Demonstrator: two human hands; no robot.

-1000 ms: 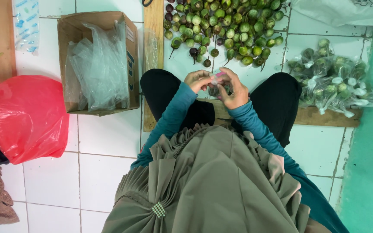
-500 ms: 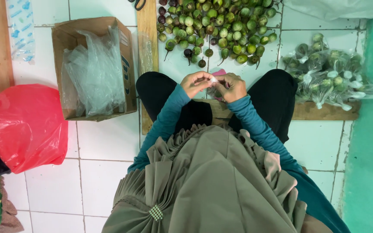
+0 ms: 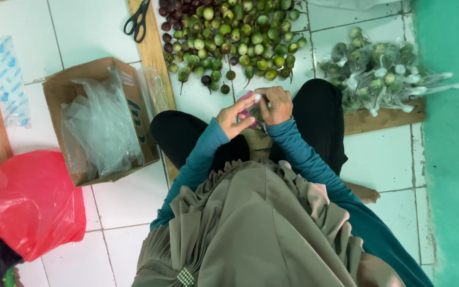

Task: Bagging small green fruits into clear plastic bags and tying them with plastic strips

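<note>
Both hands meet over the lap, just short of the pile of small round eggplants [image 3: 229, 37] heaped on the tiled floor [image 3: 96, 32]. The left hand [image 3: 235, 117] and right hand [image 3: 274, 103] pinch a small clear plastic bag [image 3: 255, 101] between them, with something pink [image 3: 245, 98] showing behind it. The bag looks thin, light and slippery, best held at its gathered mouth. At the floor's left, a cardboard box [image 3: 59, 95] holds loose clear bags [image 3: 102, 127]. Filled, knotted bags of eggplants [image 3: 378, 69] lie toward the right edge. Scissors [image 3: 138, 20] rest on a wooden plank [image 3: 152, 58].
</note>
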